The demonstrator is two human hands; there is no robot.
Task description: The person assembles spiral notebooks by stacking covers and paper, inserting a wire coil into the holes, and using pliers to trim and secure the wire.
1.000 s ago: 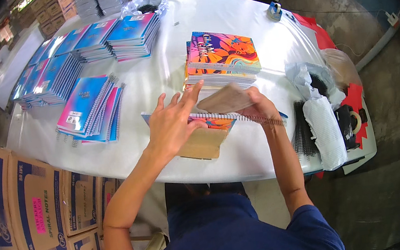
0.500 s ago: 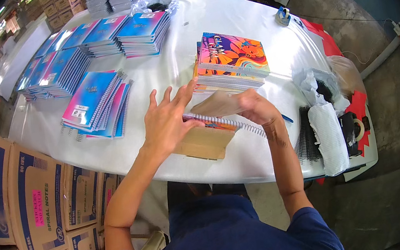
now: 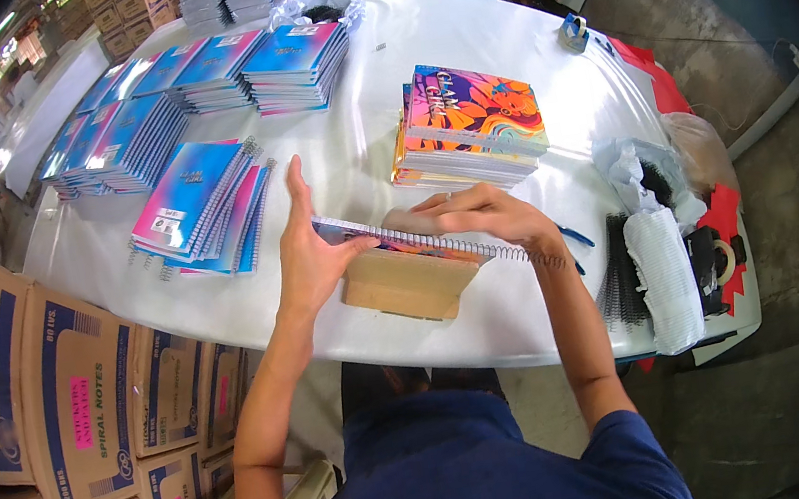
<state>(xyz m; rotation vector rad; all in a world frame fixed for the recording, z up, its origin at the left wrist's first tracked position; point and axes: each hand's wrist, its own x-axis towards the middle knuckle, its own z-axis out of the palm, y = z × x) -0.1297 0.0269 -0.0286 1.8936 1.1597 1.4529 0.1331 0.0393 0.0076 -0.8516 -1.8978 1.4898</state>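
Note:
A spiral notebook (image 3: 336,227) stands on its edge at the table's near side, its colourful cover partly showing, with a dark wire coil (image 3: 455,245) along its top. The coil runs out past the right end, under my right wrist. My left hand (image 3: 305,257) steadies the notebook's left end, thumb pressed over its edge and fingers stretched upward. Fingers of my right hand (image 3: 491,215) curl over a smooth grey-brown piece (image 3: 406,222) lying against the coil; its kind is unclear. A bent brown cardboard support (image 3: 400,290) sits under and in front of the notebook.
Beyond my hands is a stack of orange-and-purple covered books (image 3: 473,119). Blue-pink spiral notebooks (image 3: 191,201) are piled at left. A pen (image 3: 576,236), loose black coils (image 3: 621,281) and a white wrapped bundle (image 3: 664,280) lie at right. Cartons (image 3: 75,393) stand left of the table.
My left hand has slid left to the notebook's end, its fingers closer together. The right hand has moved a little left and flattened over the coil with the grey-brown piece.

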